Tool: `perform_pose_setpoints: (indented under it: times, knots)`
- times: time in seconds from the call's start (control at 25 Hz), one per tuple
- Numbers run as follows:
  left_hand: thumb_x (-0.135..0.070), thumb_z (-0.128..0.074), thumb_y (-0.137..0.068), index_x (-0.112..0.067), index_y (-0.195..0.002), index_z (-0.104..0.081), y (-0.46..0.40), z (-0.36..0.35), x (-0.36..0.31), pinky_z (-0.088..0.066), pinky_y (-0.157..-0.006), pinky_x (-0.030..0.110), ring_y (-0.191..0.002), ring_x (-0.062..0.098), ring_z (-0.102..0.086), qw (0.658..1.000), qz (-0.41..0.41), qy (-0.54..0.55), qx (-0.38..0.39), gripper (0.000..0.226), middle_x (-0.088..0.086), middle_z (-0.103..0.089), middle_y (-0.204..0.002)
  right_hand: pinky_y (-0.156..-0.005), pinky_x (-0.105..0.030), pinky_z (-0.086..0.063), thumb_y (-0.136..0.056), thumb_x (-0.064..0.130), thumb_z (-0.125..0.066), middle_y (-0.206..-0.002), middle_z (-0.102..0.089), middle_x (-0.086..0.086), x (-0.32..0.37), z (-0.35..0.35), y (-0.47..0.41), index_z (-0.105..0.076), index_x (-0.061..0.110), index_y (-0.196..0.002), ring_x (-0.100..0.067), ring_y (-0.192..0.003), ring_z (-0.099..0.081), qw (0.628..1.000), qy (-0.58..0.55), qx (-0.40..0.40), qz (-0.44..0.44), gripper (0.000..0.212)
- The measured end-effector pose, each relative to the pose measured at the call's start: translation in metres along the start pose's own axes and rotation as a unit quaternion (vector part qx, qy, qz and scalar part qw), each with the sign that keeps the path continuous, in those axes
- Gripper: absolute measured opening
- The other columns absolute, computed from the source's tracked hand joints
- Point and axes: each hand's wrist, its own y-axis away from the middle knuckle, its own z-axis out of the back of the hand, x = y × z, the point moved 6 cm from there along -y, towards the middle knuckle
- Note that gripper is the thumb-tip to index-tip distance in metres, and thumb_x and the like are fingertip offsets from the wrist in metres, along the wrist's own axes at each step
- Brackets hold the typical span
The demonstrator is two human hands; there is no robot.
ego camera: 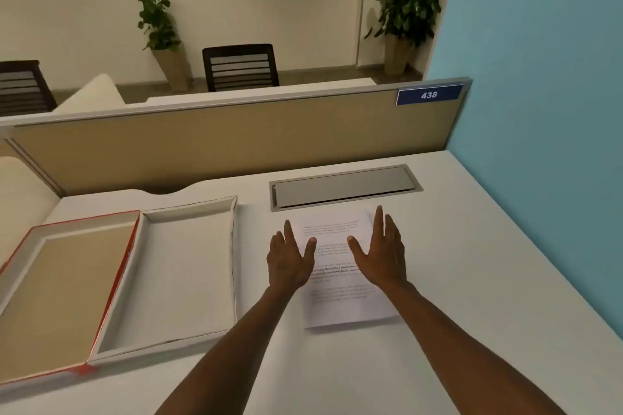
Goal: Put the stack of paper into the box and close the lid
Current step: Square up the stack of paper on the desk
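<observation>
A stack of printed white paper (340, 300) lies flat on the white desk, right of centre. My left hand (289, 258) hovers over its left edge with fingers spread, holding nothing. Over the right edge, my right hand (382, 251) is likewise open, palm turned inward. To the left lies a shallow white box (232, 266), open, with nothing inside it. Its lid (60, 293), red-edged with a brown inner face, is folded out flat further left.
A grey cable hatch (344, 187) is set into the desk just behind the paper. A tan partition (236, 141) with a blue "438" tag (428, 95) closes the back; a blue wall (546, 111) stands at right.
</observation>
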Motion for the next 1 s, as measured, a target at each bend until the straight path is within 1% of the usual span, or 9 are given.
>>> perform_pose_setpoints:
  times: [0.08, 0.16, 0.28, 0.4, 0.56, 0.72, 0.8, 0.92, 1.0]
  knots:
    - [-0.064, -0.042, -0.095, -0.019, -0.161, -0.007, -0.008, -0.015, 0.009, -0.037, -0.117, 0.056, -0.145, 0.037, -0.041, 0.998, 0.057, 0.014, 0.032, 0.087, 0.011, -0.038, -0.161, -0.119, -0.053, -0.024, -0.088, 0.069, -0.049, -0.168, -0.010, -0.011, -0.016, -0.017, -0.005, 0.004, 0.026, -0.159, -0.036, -0.152, -0.018, 0.997, -0.007, 0.054, -0.052, 0.098]
    - [-0.064, -0.043, -0.095, -0.017, -0.161, -0.007, -0.009, -0.027, 0.020, -0.043, -0.112, 0.055, -0.137, 0.038, -0.051, 0.992, 0.107, 0.029, 0.061, 0.090, 0.012, -0.048, -0.154, -0.118, -0.054, -0.027, -0.088, 0.068, -0.049, -0.167, -0.013, -0.013, -0.034, -0.036, -0.004, 0.006, 0.024, -0.159, -0.037, -0.152, -0.020, 0.988, -0.010, 0.118, -0.097, 0.100]
    - [-0.064, -0.046, -0.094, -0.015, -0.161, -0.007, -0.006, -0.042, 0.022, -0.044, -0.112, 0.054, -0.136, 0.039, -0.052, 0.988, 0.131, 0.053, 0.065, 0.091, 0.012, -0.048, -0.154, -0.116, -0.052, -0.035, -0.090, 0.063, -0.052, -0.163, -0.027, -0.013, -0.043, -0.053, -0.005, 0.002, 0.018, -0.159, -0.036, -0.147, -0.031, 0.982, -0.022, 0.151, -0.110, 0.099]
    - [-0.059, -0.054, -0.093, -0.014, -0.161, -0.008, -0.007, -0.052, 0.012, -0.044, -0.113, 0.052, -0.139, 0.039, -0.049, 0.982, 0.148, 0.109, 0.053, 0.094, 0.012, -0.045, -0.156, -0.112, -0.050, -0.040, -0.091, 0.056, -0.057, -0.157, -0.038, -0.014, -0.049, -0.060, -0.008, -0.005, 0.012, -0.158, -0.036, -0.143, -0.036, 0.982, -0.028, 0.146, -0.119, 0.096]
    - [-0.054, -0.063, -0.089, -0.014, -0.160, -0.010, -0.010, -0.060, 0.006, -0.040, -0.115, 0.052, -0.144, 0.039, -0.041, 0.964, 0.206, 0.163, 0.026, 0.097, 0.012, -0.042, -0.158, -0.108, -0.047, -0.044, -0.088, 0.043, -0.068, -0.150, -0.045, -0.016, -0.051, -0.063, -0.009, -0.013, 0.008, -0.157, -0.035, -0.138, -0.040, 0.984, -0.017, 0.132, -0.114, 0.095]
    - [-0.049, -0.067, -0.089, -0.012, -0.158, -0.016, -0.018, -0.058, 0.010, -0.043, -0.112, 0.051, -0.141, 0.040, -0.045, 0.926, 0.295, 0.236, 0.009, 0.094, 0.014, -0.041, -0.157, -0.106, -0.045, -0.047, -0.087, 0.043, -0.070, -0.147, -0.048, -0.016, -0.052, -0.064, -0.010, -0.018, 0.009, -0.155, -0.034, -0.135, -0.044, 0.986, 0.002, 0.129, -0.103, 0.092]
    - [-0.046, -0.067, -0.089, -0.010, -0.155, -0.023, -0.022, -0.056, 0.014, -0.046, -0.105, 0.048, -0.137, 0.039, -0.048, 0.899, 0.334, 0.282, 0.019, 0.087, 0.015, -0.043, -0.155, -0.106, -0.045, -0.047, -0.087, 0.042, -0.072, -0.146, -0.048, -0.016, -0.052, -0.065, -0.010, -0.018, 0.009, -0.156, -0.034, -0.134, -0.045, 0.985, -0.007, 0.134, -0.105, 0.094]
    - [-0.039, -0.068, -0.090, -0.006, -0.149, -0.034, -0.031, -0.053, 0.022, -0.044, -0.093, 0.043, -0.133, 0.037, -0.049, 0.873, 0.355, 0.332, 0.044, 0.076, 0.016, -0.047, -0.150, -0.106, -0.046, -0.048, -0.086, 0.043, -0.072, -0.146, -0.048, -0.016, -0.053, -0.066, -0.010, -0.017, 0.010, -0.156, -0.034, -0.134, -0.045, 0.985, -0.019, 0.133, -0.111, 0.095]
    - [-0.037, -0.069, -0.090, -0.004, -0.143, -0.042, -0.039, -0.052, 0.026, -0.044, -0.098, 0.044, -0.131, 0.038, -0.050, 0.870, 0.351, 0.341, 0.063, 0.068, 0.018, -0.050, -0.146, -0.106, -0.045, -0.048, -0.086, 0.043, -0.072, -0.146, -0.048, -0.016, -0.054, -0.067, -0.009, -0.017, 0.010, -0.156, -0.033, -0.134, -0.045, 0.985, -0.020, 0.129, -0.112, 0.095]
